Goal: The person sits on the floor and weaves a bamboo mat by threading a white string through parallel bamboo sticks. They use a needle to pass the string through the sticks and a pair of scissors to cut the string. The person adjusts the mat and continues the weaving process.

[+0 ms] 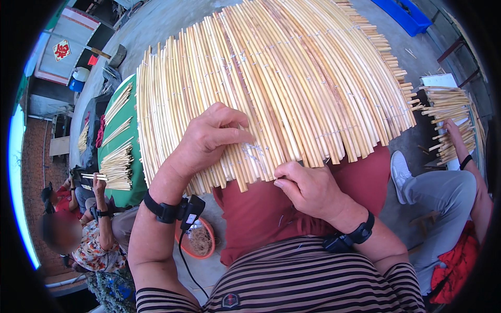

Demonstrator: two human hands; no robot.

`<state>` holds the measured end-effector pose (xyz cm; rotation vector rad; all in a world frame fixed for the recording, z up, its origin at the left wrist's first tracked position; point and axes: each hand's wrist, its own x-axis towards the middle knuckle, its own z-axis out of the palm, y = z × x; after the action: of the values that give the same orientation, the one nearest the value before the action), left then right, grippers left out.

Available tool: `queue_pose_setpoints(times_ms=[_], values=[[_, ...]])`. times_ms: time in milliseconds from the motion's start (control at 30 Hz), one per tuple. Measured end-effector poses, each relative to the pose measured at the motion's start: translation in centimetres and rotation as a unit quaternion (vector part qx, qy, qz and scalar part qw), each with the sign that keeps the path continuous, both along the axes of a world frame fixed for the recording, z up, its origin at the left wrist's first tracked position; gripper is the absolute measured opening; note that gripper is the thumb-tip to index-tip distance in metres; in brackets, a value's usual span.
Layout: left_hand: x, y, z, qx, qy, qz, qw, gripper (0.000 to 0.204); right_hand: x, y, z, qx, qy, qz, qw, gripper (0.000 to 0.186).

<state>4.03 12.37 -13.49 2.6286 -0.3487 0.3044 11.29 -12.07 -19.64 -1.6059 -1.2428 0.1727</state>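
Note:
A wide mat of pale, straight reed sticks, tied side by side with rows of thin thread, lies across my lap and reaches far ahead. My left hand is over the mat's near left part, its fingers curled in and its thumb beside a tuft of whitish thread ends. Whatever is between those fingertips is too fine to tell. At the mat's near edge, my right hand is closed in a pinch by the stick ends. A small dark bit shows at its fingertips, but its kind is unclear.
An orange basin with brown fibre stands below my left forearm. Loose stick bundles lie on a green surface at left, near a seated person holding sticks. Another person's hand rests by sticks at right. A blue tub stands far right.

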Motion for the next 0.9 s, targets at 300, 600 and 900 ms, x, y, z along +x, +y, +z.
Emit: queue_pose_setpoints(times_ms=[300, 600, 900], values=[[0.6, -0.5, 1.0, 0.074, 0.039, -0.001, 0.996, 0.033, 0.6, -0.3, -1.3, 0.043, -0.027, 0.116, 0.992, 0.011], [0.6, -0.5, 0.6, -0.017, 0.033, -0.006, 0.999, 0.037, 0.6, 0.0, -2.1, 0.027, -0.005, 0.147, 0.989, 0.013], [0.5, 0.6, -0.1, -0.028, 0.036, -0.015, 0.999, 0.039, 0.9, -0.2, -2.0, -0.011, -0.013, 0.158, 0.987, 0.006]])
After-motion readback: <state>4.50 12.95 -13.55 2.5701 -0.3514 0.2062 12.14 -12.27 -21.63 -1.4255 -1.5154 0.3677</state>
